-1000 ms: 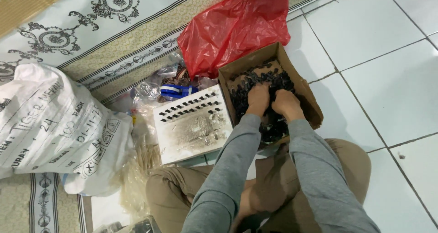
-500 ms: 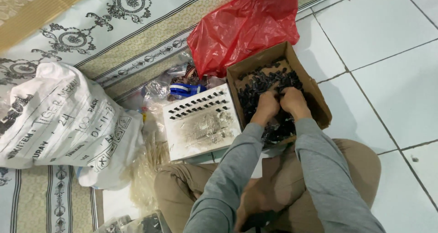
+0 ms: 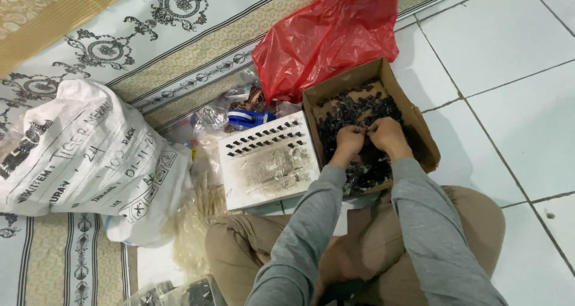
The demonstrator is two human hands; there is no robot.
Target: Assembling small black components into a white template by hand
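Observation:
A brown cardboard box [image 3: 419, 139] full of several small black parts [image 3: 350, 109] lies on the floor in front of my knees. Both hands hover over it, close together. My left hand [image 3: 349, 141] and my right hand [image 3: 388, 136] pinch at something small and dark between their fingertips; what it is cannot be made out. Left of the box lies a white foam board [image 3: 269, 173] with two rows of black parts [image 3: 267, 138] stuck in along its far edge.
A red plastic bag [image 3: 326, 36] sits behind the box. A big white printed sack [image 3: 84, 156] lies at the left on a patterned mat [image 3: 150, 36]. Clear plastic bags [image 3: 218, 117] and a blue item [image 3: 245, 119] lie behind the board. White floor tiles [image 3: 509, 72] stretch to the right.
My hands stay over the box, fingertips now drawn together above the black parts. The view has shifted slightly, so everything sits a little lower and more to the right.

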